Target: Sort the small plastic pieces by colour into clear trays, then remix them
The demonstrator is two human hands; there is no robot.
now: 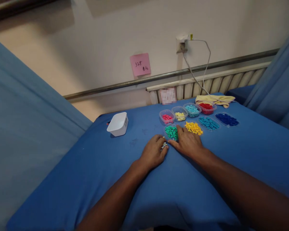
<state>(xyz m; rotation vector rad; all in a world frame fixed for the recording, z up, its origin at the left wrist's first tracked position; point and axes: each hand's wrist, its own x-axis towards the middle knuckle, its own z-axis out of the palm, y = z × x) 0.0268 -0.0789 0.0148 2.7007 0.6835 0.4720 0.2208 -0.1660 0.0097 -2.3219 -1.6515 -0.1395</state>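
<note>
My left hand [154, 150] rests on the blue cloth, its fingers curled around a few small white pieces [163, 146], which the hand partly covers. Close by on the right, my right hand [189, 141] grips the near right side of a shallow clear tray of green pieces [170, 132], with its thumb along the front edge and its fingers at the side. Right behind that hand lies a tray of yellow-orange pieces [194, 127]. Clear tubs of pink pieces [167, 118] and pale yellow pieces [180, 116] stand just beyond the green ones.
Farther right are light blue pieces [192, 110], red pieces [206, 106], blue pieces [208, 123] and dark blue pieces [227, 119] in clear containers. A white tub [118, 124] stands at left. A yellow cloth [215, 99] and white cable [194, 75] lie by the radiator [214, 77].
</note>
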